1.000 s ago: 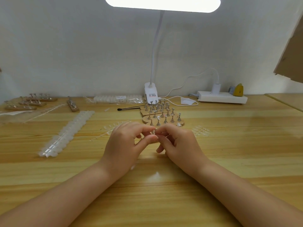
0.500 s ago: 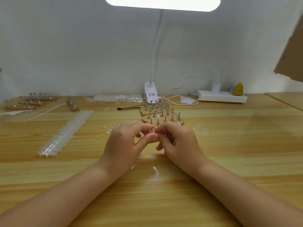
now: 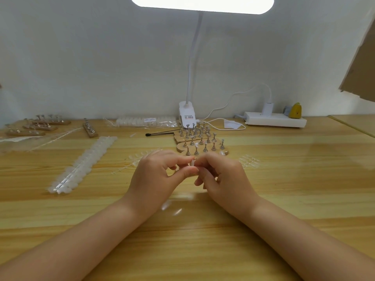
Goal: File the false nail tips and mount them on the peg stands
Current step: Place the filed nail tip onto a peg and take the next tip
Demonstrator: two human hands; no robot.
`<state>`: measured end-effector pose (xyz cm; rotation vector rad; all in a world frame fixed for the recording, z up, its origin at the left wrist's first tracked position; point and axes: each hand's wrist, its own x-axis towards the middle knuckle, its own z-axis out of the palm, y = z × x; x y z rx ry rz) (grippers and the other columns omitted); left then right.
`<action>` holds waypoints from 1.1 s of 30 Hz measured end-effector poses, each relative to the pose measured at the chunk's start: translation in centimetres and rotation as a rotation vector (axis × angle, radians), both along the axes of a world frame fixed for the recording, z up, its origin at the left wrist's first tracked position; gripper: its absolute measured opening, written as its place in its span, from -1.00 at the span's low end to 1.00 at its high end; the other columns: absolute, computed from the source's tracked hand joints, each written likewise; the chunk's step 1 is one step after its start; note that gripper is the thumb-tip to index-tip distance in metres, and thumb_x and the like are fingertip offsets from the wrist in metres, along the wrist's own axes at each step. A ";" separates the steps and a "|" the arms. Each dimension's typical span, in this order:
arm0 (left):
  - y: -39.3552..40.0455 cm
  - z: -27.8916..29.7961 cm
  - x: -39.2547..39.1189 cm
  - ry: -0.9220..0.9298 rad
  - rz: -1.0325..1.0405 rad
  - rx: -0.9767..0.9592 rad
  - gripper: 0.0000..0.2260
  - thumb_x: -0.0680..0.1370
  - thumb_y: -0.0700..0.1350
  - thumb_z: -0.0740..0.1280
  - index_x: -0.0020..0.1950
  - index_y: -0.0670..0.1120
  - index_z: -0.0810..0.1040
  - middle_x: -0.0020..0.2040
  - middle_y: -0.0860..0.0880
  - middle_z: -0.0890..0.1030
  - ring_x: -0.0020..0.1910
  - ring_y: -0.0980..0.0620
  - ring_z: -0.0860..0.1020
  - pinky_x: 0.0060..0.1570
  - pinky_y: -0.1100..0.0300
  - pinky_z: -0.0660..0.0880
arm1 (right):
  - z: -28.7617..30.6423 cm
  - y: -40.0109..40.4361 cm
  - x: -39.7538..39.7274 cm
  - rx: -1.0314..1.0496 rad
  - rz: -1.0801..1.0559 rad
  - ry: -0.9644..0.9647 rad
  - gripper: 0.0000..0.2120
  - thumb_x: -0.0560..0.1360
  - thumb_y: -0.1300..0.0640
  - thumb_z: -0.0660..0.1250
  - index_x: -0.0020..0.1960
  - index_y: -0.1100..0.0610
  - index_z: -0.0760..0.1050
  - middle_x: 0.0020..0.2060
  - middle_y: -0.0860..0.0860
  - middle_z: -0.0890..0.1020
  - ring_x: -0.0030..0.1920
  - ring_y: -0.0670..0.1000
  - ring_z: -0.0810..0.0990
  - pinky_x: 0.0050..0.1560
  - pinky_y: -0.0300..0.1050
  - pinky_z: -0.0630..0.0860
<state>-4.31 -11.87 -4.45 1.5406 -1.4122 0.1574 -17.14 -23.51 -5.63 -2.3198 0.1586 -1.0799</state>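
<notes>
Both hands, left hand [image 3: 154, 175] and right hand [image 3: 225, 175], pinch one clear nail tip [image 3: 192, 162] between curled fingertips. The peg stands [image 3: 199, 142] sit just beyond at 12 o'clock on the surface [image 3: 294, 179].

Nail tip [image 3: 192, 163] mostly hidden by fingers [image 3: 187, 171]; cardboard [image 3: 360, 63] cut off right.

The scene is brightly and evenly lit by a lamp head [image 3: 202, 4] overhead — blown out to pure white. Soft glare is thrown on the wooden table [image 3: 304, 179]. Wide-angle bending is seen at the edges — distant details are rendered soft.
</notes>
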 end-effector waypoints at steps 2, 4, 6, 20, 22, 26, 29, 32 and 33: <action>0.1 -0.1 0.0 -0.011 0.012 0.014 -0.72 0.42 0.16 0.39 0.01 0.04 0.70 -0.23 0.15 0.63 -0.22 0.07 0.56 -0.12 -0.05 0.50 | 0.0 0.0 0.0 -0.017 -0.019 0.008 -0.94 0.52 0.34 0.33 -0.10 0.25 0.55 -0.29 -0.01 0.61 -0.33 -0.10 0.64 -0.34 -0.20 0.54; 0.0 -0.3 0.0 -0.019 0.040 0.040 -0.71 0.42 0.16 0.37 0.02 0.04 0.69 -0.21 0.15 0.62 -0.21 0.09 0.56 -0.11 -0.01 0.50 | 0.1 0.0 0.1 -0.020 -0.046 0.021 -0.94 0.53 0.33 0.33 -0.10 0.23 0.55 -0.28 0.01 0.61 -0.32 -0.08 0.64 -0.31 -0.17 0.55; 0.0 -0.5 0.0 0.026 0.071 0.069 -0.71 0.43 0.21 0.37 0.01 0.08 0.68 -0.20 0.18 0.63 -0.20 0.11 0.57 -0.13 0.19 0.49 | 0.2 0.0 0.1 -0.029 -0.066 0.017 -0.94 0.53 0.32 0.32 -0.10 0.23 0.55 -0.29 0.02 0.61 -0.31 -0.06 0.63 -0.28 -0.11 0.55; 0.0 -0.3 -0.3 0.220 -0.004 0.115 -0.74 0.42 0.16 0.31 -0.28 -0.01 0.62 -0.38 0.08 0.61 -0.47 0.20 0.42 -0.42 0.44 0.31 | 0.4 0.1 -0.1 -0.289 -0.073 0.023 -0.94 0.47 0.42 0.32 -0.12 0.34 0.56 -0.28 0.17 0.60 -0.38 0.14 0.58 -0.40 0.09 0.53; -0.1 -0.4 -0.3 0.214 -0.008 0.119 -0.73 0.42 0.17 0.30 -0.28 0.01 0.62 -0.37 0.07 0.60 -0.48 0.20 0.39 -0.43 0.43 0.31 | 0.4 0.0 -0.1 -0.312 -0.068 0.024 -0.94 0.47 0.41 0.31 -0.12 0.35 0.56 -0.28 0.18 0.59 -0.37 0.16 0.57 -0.40 0.10 0.52; 0.0 -0.6 -0.2 0.231 -0.008 0.120 -0.73 0.44 0.22 0.28 -0.23 0.06 0.62 -0.33 0.03 0.62 -0.45 0.19 0.42 -0.39 0.42 0.35 | 0.3 0.0 0.0 -0.251 -0.084 0.021 -0.95 0.52 0.30 0.33 -0.08 0.30 0.54 -0.28 0.09 0.60 -0.33 0.04 0.56 -0.32 0.00 0.53; 0.0 -0.7 0.0 0.156 0.038 0.150 -0.78 0.51 0.22 0.27 -0.19 0.15 0.61 -0.27 0.13 0.64 -0.33 0.16 0.51 -0.32 0.38 0.37 | 0.0 -0.1 0.2 -0.112 -0.139 0.029 -0.97 0.51 0.27 0.34 -0.10 0.21 0.52 -0.34 -0.02 0.56 -0.36 -0.09 0.49 -0.32 -0.16 0.47; -0.1 -0.8 0.1 -0.026 0.159 0.201 -0.84 0.56 0.10 0.28 -0.13 0.12 0.61 -0.23 0.19 0.62 -0.18 0.15 0.52 -0.10 0.13 0.43 | -0.1 -1.1 0.4 0.102 -0.278 0.013 -0.89 0.49 0.22 0.37 -0.19 0.10 0.48 -0.41 -0.14 0.53 -0.40 -0.16 0.51 -0.35 -0.34 0.40; -0.1 -0.8 0.0 -0.093 0.192 0.225 -0.89 0.57 0.03 0.31 -0.08 0.10 0.63 -0.19 0.20 0.61 -0.12 0.11 0.52 -0.01 0.08 0.42 | -0.1 -1.4 0.4 0.151 -0.314 0.034 -0.88 0.49 0.19 0.37 -0.21 0.09 0.49 -0.42 -0.13 0.56 -0.41 -0.16 0.52 -0.34 -0.31 0.42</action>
